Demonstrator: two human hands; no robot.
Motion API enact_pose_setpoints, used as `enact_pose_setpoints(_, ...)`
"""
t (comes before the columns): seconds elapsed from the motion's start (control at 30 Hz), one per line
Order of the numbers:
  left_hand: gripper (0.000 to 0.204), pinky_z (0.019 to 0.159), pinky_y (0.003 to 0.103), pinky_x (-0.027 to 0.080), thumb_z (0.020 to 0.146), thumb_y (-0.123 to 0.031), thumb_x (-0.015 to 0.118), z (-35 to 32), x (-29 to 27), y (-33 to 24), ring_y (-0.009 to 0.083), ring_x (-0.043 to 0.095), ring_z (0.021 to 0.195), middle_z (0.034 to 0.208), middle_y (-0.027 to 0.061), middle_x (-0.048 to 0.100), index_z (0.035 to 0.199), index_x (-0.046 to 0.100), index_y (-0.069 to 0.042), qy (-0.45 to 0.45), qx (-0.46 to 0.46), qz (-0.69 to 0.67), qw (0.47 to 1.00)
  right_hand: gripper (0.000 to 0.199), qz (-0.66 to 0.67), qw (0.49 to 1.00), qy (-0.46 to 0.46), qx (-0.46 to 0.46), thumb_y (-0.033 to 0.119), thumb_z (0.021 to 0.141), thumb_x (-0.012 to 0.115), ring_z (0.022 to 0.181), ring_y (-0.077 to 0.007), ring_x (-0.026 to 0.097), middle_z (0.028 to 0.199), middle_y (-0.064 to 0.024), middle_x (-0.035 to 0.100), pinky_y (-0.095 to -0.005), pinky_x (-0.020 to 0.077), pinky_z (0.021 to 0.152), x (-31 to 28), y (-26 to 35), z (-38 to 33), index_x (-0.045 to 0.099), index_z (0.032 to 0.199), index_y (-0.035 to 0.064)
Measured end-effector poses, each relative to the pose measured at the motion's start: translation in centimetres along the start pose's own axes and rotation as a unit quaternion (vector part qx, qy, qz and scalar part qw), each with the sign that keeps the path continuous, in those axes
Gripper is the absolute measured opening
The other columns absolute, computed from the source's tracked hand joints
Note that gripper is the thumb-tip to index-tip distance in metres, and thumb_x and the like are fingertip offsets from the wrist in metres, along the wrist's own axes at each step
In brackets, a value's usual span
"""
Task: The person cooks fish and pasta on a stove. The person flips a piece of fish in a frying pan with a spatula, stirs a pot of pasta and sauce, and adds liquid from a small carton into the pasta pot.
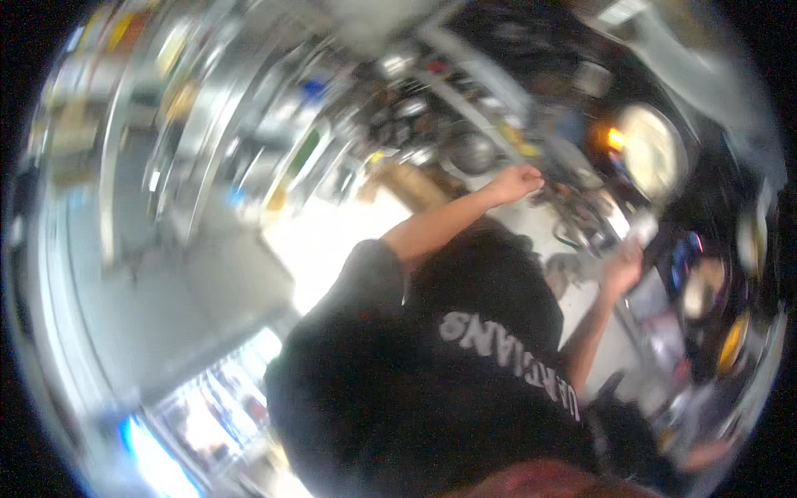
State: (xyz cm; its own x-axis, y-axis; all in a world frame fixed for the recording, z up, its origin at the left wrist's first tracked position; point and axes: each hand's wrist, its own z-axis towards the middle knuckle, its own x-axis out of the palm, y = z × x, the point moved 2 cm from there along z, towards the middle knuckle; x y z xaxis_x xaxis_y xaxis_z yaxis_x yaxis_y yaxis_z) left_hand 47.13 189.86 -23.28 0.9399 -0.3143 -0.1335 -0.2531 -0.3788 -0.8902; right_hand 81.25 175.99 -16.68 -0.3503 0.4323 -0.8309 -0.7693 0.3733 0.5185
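Motion smears the whole head view. My left hand (516, 183) is stretched out ahead with its fingers curled into a fist; whether anything is inside them is hidden. Further right, my right hand (623, 267) is closed around a small whitish object (641, 227), too blurred to name. A cluttered counter (581, 217) with dark and metal items lies between and beyond the two hands. Past the right hand is a large round pan (652, 153) with a pale inside, and an orange flame-like glow (615, 139) shows at its left edge.
Another person's hand (712, 453) and dark sleeve appear at the lower right. A yellow-rimmed dish (732, 343) and a round pan with pale contents (702, 287) sit along the right side. A metal bowl (473, 154) lies ahead. Tall shelving (112, 166) lines the left.
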Motion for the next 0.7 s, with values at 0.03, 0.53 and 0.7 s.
enact_pose_setpoints(0.03,0.03,0.098,0.036,0.052,0.094,-0.027,0.069,-0.9,-3.2,2.1,0.0218,0.07,0.106,0.102,0.0118,0.075,0.113,0.071,-0.003,0.067,-0.038,-0.063,0.995,0.042,0.006,1.0,0.001,0.003,0.021,0.097,0.065,0.123,-0.0327,0.064,0.132,-0.0186,0.068,-0.041,0.0477,0.105,0.1,-1.4,-0.3,0.065,0.133,0.0002)
enact_pose_setpoints(0.53,0.058,0.095,0.047,0.053,0.088,-0.039,0.072,-22.9,-63.2,31.2,0.0337,0.062,0.116,0.128,0.0198,0.061,0.129,0.057,-0.001,-0.604,-0.337,0.215,0.69,0.046,-0.123,0.991,0.043,-0.045,0.028,0.101,0.063,0.124,-0.0287,0.063,0.134,-0.0189,0.067,-0.0362,0.047,0.106,-1.3,0.9,6.8,0.062,0.138,0.0013)
enact_pose_setpoints(0.7,0.046,0.094,0.048,0.054,0.093,-0.029,0.069,-23.9,-61.3,31.0,0.0284,0.062,0.117,0.132,0.015,0.062,0.132,0.059,-0.007,-0.538,-0.393,0.316,0.675,0.047,-0.094,0.995,-0.006,0.025,0.026,0.099,0.067,0.124,-0.023,0.063,0.132,-0.0178,0.068,-0.0328,0.0459,0.105,-0.4,3.9,8.2,0.061,0.139,0.0024)
